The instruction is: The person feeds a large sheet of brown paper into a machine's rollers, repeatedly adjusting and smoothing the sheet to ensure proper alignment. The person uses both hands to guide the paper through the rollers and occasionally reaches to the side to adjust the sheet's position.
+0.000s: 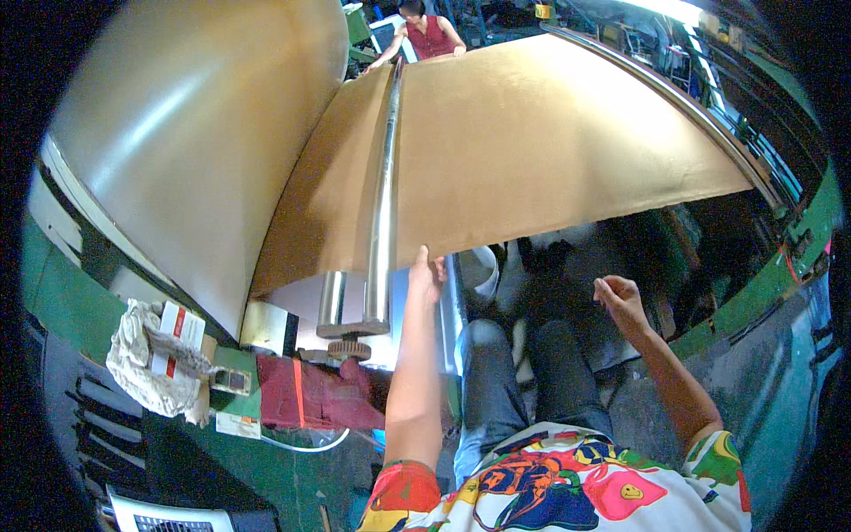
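A wide tan sheet stretches from the large roller on the left toward a rail on the right. With thumb on top, my left hand grips the near edge of this sheet, just right of a shiny metal bar. My right hand hangs in the air below the sheet's near edge, its fingers curled together. Whether anything small is between those fingers cannot be made out. At the far edge a person in a red sleeveless top has both hands at the sheet.
The big smooth roller fills the left side. A toothed gear sits below the metal bar's near end. White crumpled cloth and dark red cloth lie on the green frame. A long metal rail runs along the right.
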Available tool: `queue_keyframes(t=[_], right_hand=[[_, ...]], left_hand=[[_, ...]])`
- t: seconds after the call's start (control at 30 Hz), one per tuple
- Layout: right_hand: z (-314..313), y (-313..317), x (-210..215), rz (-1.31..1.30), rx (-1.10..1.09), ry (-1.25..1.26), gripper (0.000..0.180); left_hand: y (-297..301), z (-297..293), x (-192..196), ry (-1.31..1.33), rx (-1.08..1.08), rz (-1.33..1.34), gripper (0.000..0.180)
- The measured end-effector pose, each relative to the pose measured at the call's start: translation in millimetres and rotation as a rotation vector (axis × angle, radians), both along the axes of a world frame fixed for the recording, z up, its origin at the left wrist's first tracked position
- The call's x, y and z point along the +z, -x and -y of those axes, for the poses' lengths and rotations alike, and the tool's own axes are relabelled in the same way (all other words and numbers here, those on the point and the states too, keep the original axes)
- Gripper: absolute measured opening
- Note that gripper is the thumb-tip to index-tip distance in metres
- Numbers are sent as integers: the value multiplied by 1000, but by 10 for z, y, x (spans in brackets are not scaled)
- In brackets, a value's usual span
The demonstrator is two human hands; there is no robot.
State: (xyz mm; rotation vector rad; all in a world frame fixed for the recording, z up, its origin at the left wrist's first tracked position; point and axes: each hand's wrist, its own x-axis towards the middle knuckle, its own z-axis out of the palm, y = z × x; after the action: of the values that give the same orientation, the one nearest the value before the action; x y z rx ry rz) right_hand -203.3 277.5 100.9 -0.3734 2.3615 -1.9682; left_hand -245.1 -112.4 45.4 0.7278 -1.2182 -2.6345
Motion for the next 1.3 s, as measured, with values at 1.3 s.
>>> queue_keyframes(t=[1.3], right_hand=[[-558,2001,-127,-1005,-192,-1011,8]], left_hand=[[-208,108,176,21,466,53,29]])
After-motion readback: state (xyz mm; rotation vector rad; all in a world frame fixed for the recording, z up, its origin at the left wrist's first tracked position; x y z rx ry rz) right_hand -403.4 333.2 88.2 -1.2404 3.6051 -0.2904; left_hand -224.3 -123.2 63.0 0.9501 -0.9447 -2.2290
